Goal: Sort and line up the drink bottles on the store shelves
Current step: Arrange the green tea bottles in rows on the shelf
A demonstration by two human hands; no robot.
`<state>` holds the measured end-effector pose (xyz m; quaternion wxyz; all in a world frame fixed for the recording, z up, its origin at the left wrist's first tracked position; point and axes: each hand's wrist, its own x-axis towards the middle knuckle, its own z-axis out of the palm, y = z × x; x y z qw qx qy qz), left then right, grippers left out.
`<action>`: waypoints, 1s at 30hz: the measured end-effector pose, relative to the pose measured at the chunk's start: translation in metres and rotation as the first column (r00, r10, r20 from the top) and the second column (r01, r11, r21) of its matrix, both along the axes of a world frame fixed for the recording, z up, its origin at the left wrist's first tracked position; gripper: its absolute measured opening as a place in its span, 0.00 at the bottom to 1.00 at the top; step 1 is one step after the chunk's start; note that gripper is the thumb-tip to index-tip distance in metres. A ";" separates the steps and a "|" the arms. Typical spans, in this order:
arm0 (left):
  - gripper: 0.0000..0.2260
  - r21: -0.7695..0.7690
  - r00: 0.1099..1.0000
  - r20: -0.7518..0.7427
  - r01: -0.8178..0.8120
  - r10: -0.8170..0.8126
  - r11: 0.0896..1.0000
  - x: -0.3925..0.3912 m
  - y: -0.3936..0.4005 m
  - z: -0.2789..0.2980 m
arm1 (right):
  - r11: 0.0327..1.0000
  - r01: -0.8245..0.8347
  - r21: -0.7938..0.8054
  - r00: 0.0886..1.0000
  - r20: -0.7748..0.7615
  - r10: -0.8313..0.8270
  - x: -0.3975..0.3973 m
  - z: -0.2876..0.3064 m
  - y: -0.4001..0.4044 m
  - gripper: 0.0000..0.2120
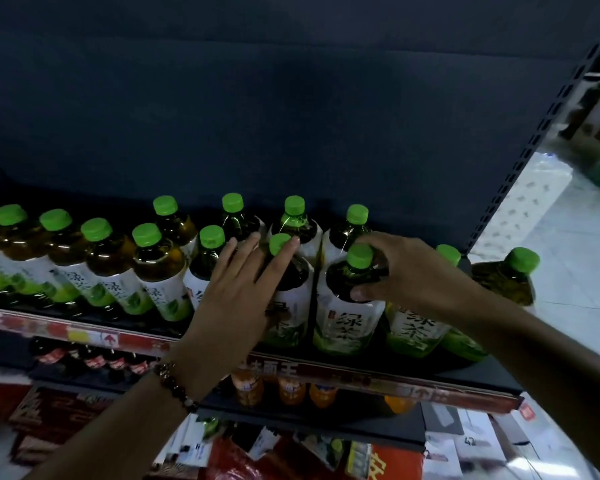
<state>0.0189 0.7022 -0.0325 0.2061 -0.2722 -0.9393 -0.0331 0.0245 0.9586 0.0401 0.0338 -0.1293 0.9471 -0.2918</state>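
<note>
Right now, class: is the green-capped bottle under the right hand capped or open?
Capped. The bottle has its green cap on; the right hand grips its neck.

The white-and-green labels of the green tea bottles carry the large dark characters 绿茶. They read most plainly on the front-row bottle [349,320] under the right hand's grip and on its neighbour to the right [418,327]. The bottles further left [118,289] show the same print, tilted and partly blurred. On the red price strip [326,372] along the shelf edge, pale characters appear, of which only 王 can be made out; the rest is too smeared to read.
</note>
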 end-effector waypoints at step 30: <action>0.35 -0.080 0.966 -0.148 0.202 -0.212 0.976 -0.004 0.057 0.016 | 0.968 0.036 0.248 0.999 0.017 -0.042 -0.072 0.029 -0.009 0.14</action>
